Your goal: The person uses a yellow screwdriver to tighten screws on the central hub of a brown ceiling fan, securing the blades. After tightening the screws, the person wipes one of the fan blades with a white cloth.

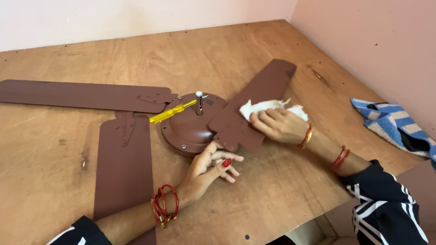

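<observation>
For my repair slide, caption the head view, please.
Right hand presses white cloth on a brown fan blade; left hand touches the motor housing.

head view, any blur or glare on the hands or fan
Head view: even, soft light with faint shadows; the right hand and white cloth look slightly motion-blurred, the left hand and brown fan hub look sharp; no strong glare, only a small glint on the shaft.

Brown fan blade (254, 106) flat on plywood, angled up-right from motor hub; crumpled white cloth (268, 107) pressed on it.
</observation>
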